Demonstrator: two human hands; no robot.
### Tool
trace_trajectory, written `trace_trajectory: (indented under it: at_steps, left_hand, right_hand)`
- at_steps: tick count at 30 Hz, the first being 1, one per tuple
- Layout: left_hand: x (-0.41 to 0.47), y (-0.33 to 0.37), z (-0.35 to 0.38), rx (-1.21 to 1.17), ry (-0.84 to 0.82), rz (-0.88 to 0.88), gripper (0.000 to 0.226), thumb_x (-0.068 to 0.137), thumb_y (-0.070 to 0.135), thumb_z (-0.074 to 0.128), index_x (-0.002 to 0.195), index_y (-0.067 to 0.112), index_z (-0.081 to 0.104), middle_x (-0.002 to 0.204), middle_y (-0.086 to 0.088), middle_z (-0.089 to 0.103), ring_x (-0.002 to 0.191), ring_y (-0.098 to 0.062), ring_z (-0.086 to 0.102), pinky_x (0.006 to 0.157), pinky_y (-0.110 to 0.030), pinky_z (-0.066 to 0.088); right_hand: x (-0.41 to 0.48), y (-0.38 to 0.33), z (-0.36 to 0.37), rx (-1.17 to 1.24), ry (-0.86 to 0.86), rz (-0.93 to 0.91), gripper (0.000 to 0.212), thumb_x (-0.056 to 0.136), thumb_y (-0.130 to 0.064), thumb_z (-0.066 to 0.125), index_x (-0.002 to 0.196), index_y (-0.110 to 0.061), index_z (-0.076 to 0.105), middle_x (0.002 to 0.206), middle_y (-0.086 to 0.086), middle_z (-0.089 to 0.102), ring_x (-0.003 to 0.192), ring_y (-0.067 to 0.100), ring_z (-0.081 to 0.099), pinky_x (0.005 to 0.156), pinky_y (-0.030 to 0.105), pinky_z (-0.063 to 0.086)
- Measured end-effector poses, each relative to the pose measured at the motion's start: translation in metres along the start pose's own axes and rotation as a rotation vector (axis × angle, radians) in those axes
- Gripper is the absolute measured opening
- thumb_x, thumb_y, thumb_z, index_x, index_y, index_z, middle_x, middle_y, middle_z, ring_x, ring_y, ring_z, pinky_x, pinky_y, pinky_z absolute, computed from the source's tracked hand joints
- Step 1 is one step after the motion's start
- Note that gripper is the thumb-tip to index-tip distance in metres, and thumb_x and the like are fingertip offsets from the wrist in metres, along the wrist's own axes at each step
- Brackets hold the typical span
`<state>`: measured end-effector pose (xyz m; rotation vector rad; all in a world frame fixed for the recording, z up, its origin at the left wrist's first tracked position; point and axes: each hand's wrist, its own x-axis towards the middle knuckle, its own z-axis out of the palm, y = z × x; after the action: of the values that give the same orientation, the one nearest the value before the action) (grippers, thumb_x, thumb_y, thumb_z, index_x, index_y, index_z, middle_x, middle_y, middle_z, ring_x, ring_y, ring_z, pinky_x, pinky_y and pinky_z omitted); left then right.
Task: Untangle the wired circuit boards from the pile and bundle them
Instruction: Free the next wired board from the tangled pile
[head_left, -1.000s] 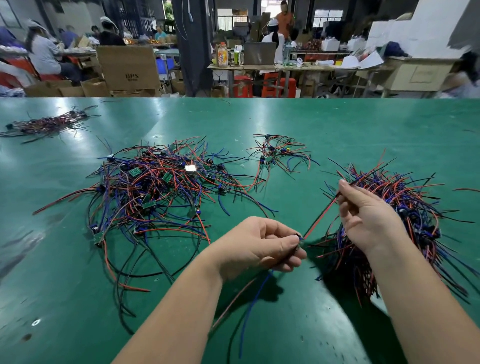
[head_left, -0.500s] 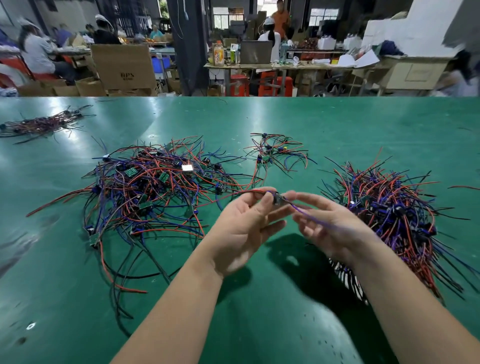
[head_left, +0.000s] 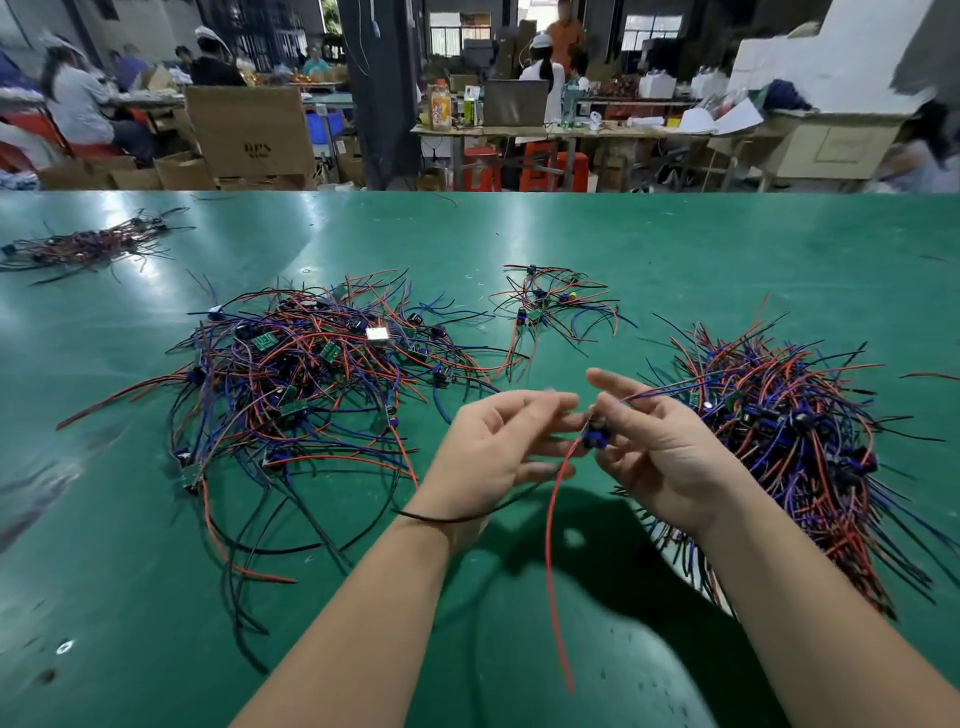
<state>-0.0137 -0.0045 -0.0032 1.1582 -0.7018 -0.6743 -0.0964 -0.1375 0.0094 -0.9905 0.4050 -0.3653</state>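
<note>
Fingertips (head_left: 615, 415) of the right hand (head_left: 670, 467) are pinching a blue wired circuit board (head_left: 595, 435) above the green table (head_left: 675, 249), between tangled pile (head_left: 306, 374) and bundle (head_left: 789, 431), its red wire (head_left: 550, 571) hanging down; left hand (head_left: 493, 452) is hovering alongside, grip indeterminable.

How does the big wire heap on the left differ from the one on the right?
The left heap of red, blue and black wires sprawls loosely, loops running every way; the right heap of such wires is packed tighter, ends fanning outward. Green circuit boards show plainly in the left heap, hardly in the right heap. Both lie on the green table.
</note>
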Motion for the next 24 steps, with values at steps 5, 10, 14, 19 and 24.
trace_trajectory:
  at_steps: [5,10,14,19,24]
  left_hand:
    - [-0.003,-0.012,0.007,0.171,0.099,-0.077,0.015,0.073,0.003,0.078,0.084,0.004,0.067,0.063,-0.005,0.07,0.056,-0.012,0.066,0.056,-0.02,0.053]
    - [-0.005,-0.009,0.004,0.097,-0.031,-0.291,0.009,0.075,-0.003,0.075,0.074,0.005,0.069,0.064,-0.009,0.069,0.056,-0.015,0.068,0.054,-0.021,0.054]
    - [-0.006,-0.003,-0.003,0.076,-0.111,-0.318,0.012,0.076,0.002,0.076,0.069,0.012,0.073,0.07,-0.01,0.071,0.063,-0.017,0.07,0.057,-0.022,0.054]
    - [-0.004,0.001,-0.011,0.091,-0.027,-0.299,0.009,0.075,0.006,0.077,0.074,0.009,0.069,0.067,-0.009,0.071,0.061,-0.015,0.069,0.054,-0.019,0.052]
    - [0.004,-0.003,-0.012,-0.044,0.299,-0.256,0.015,0.077,0.011,0.076,0.083,0.004,0.064,0.064,-0.002,0.07,0.057,-0.012,0.068,0.05,-0.019,0.053]
  right_hand:
    - [-0.001,0.007,0.002,-0.359,0.114,-0.106,0.032,0.06,-0.008,0.076,0.09,-0.011,0.063,0.055,-0.005,0.059,0.053,0.008,0.055,0.055,0.018,0.041]
    - [0.003,-0.012,-0.012,-0.123,0.228,-0.182,0.006,0.08,0.0,0.063,0.082,-0.005,0.06,0.061,0.003,0.069,0.049,0.006,0.058,0.05,0.012,0.046]
    - [0.008,-0.02,-0.024,0.072,0.302,-0.216,0.007,0.088,-0.006,0.059,0.082,-0.009,0.057,0.065,0.004,0.071,0.049,0.004,0.059,0.049,0.012,0.048]
    - [0.011,-0.029,-0.031,0.312,0.449,-0.366,0.006,0.095,-0.002,0.049,0.096,-0.008,0.05,0.096,0.016,0.064,0.068,0.013,0.071,0.063,0.016,0.052]
    - [-0.001,-0.016,-0.017,-0.225,0.18,-0.297,0.025,0.082,-0.004,0.065,0.099,-0.018,0.054,0.098,0.007,0.06,0.071,0.015,0.064,0.068,0.026,0.05]
